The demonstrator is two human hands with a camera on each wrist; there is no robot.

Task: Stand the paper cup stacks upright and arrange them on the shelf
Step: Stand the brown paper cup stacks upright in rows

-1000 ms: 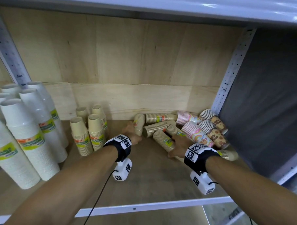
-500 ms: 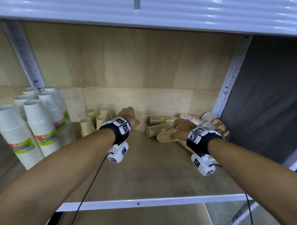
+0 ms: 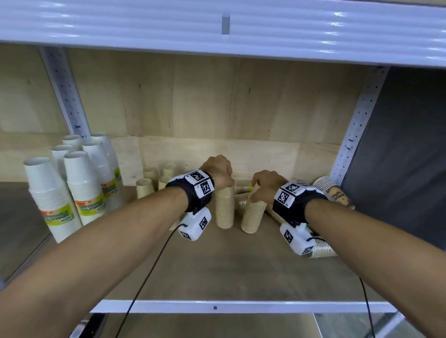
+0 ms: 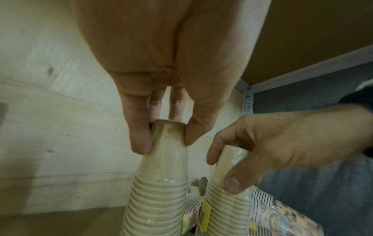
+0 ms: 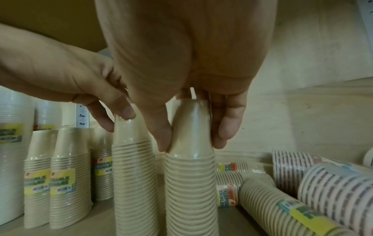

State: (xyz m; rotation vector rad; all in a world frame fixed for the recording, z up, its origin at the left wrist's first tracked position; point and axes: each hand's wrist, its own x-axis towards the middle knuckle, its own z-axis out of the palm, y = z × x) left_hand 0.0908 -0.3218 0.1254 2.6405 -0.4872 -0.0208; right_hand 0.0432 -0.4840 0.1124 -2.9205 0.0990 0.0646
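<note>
Two tan paper cup stacks stand base-up on the wooden shelf (image 3: 221, 266). My left hand (image 3: 217, 171) (image 4: 165, 140) pinches the top cup of the left stack (image 3: 225, 209) (image 4: 161, 175), which stands upright. My right hand (image 3: 264, 185) (image 5: 191, 143) grips the top of the right stack (image 3: 253, 216) (image 5: 189, 183), which leans slightly left in the head view. Behind and to the right, more tan stacks (image 5: 282, 212) and pink striped stacks (image 5: 333, 191) lie on their sides.
Short tan stacks (image 3: 144, 187) (image 5: 62, 183) stand upright to the left, with tall white stacks (image 3: 84, 187) beyond them. A brown patterned stack (image 3: 333, 192) lies by the right post (image 3: 356, 137). The upper shelf (image 3: 210, 23) hangs low overhead.
Both hands took hold of tan stacks that lay on their sides and tipped them up onto the shelf. My head view has pulled back and tilted upward.
</note>
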